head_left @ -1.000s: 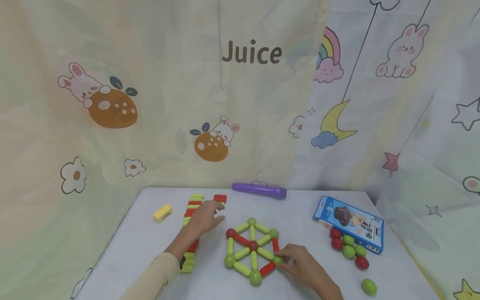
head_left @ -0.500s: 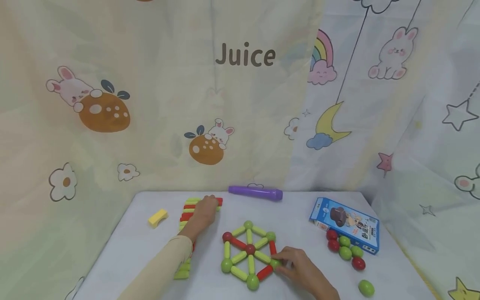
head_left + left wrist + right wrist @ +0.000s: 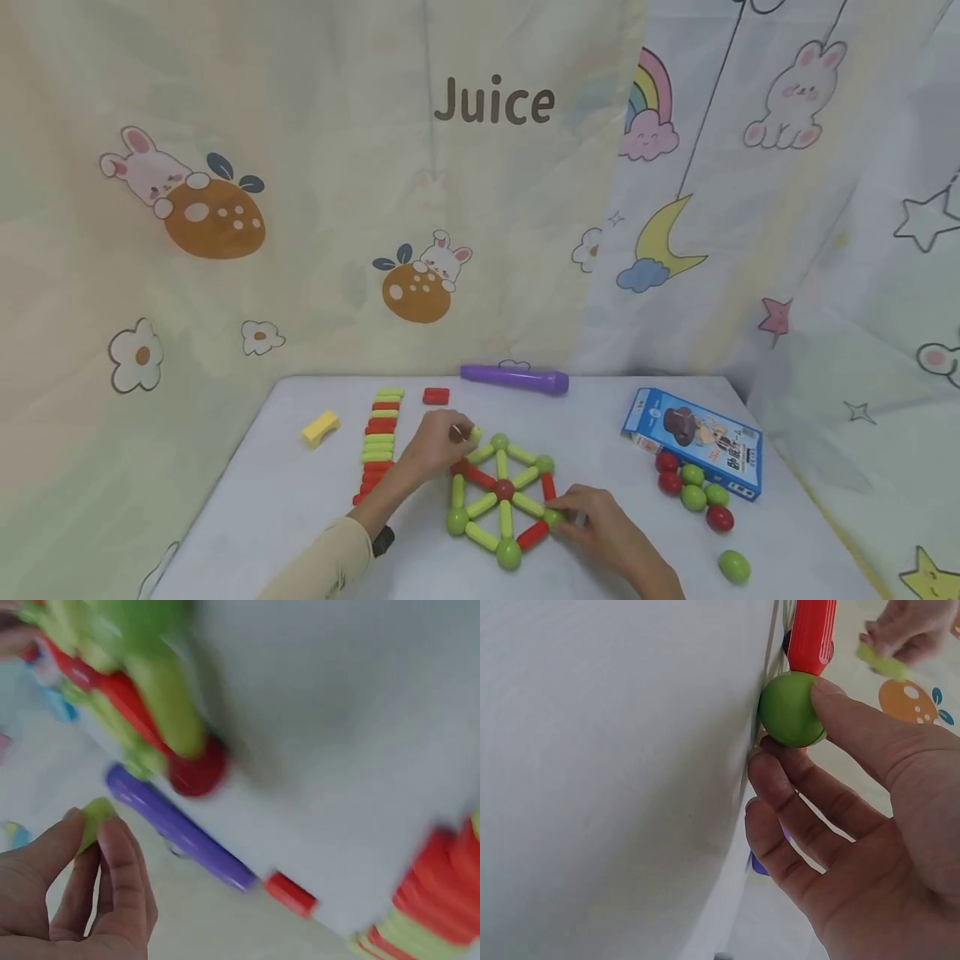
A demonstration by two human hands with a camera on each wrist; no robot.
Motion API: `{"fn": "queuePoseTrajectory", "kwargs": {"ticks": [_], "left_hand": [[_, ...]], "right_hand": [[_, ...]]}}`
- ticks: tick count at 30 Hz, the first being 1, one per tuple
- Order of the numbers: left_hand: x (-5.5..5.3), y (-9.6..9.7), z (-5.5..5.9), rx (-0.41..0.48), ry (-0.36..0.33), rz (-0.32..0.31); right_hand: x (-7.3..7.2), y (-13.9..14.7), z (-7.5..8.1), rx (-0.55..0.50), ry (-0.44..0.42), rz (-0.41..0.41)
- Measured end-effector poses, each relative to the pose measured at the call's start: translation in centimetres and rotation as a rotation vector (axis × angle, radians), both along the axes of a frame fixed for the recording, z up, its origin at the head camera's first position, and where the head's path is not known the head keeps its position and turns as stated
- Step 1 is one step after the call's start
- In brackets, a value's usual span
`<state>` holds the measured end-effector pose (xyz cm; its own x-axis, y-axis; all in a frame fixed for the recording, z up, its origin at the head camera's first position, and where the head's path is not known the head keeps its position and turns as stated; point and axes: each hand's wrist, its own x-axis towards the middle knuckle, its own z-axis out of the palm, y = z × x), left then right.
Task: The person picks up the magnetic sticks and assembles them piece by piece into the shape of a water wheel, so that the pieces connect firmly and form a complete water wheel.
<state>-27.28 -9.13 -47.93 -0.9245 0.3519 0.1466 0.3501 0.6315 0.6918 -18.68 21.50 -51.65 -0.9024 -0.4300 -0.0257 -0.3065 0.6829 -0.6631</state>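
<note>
On the white table lies a flat wheel-shaped frame of yellow-green and red sticks joined by balls, with a red ball point(image 3: 504, 490) at its centre. My left hand point(image 3: 438, 442) pinches a loose yellow-green stick point(image 3: 95, 821) between thumb and fingers, above the frame's upper-left side. It partly covers the red corner ball point(image 3: 196, 771) in the head view. My right hand point(image 3: 603, 525) holds the green ball point(image 3: 791, 710) at the frame's right corner, thumb on one side and fingertips on the other. A red stick point(image 3: 812, 634) joins that ball.
A row of red and yellow-green sticks point(image 3: 378, 447) lies left, partly behind my left arm. Further back are red sticks point(image 3: 437, 396) and a purple microphone-shaped toy point(image 3: 515, 379). A yellow arch block point(image 3: 321, 429) lies far left; a blue box point(image 3: 701, 442) and loose balls point(image 3: 693, 498) lie right.
My left hand reached the red sticks at the back, took a yellow-green stick from beside them, and came forward and right to the frame. My right hand stays at the green corner ball.
</note>
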Motion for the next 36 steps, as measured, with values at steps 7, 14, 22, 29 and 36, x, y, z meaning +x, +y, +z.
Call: {"fn": "queuePoseTrajectory", "kwargs": {"ticks": [7,14,22,29,36], "left_hand": [[3.6,2.8,-0.6,0.195,-0.086,-0.085],[4.4,3.5,-2.0,0.199,-0.062,-0.066],[4.5,3.8,-3.4,0.188,-0.027,-0.045],[4.6,3.6,-3.4,0.196,-0.037,-0.022],[5.4,3.6,-4.0,0.216,-0.029,-0.025]], "right_hand": [[-0.5,0.4,-0.3,-0.036,0.03,0.018],[-1.3,0.8,-1.6,-0.114,0.136,0.106],[-0.9,0.0,-0.8,-0.044,0.043,0.026],[-0.5,0.2,0.0,-0.035,0.037,0.012],[3.5,7.4,3.3,0.098,0.151,-0.356]]}}
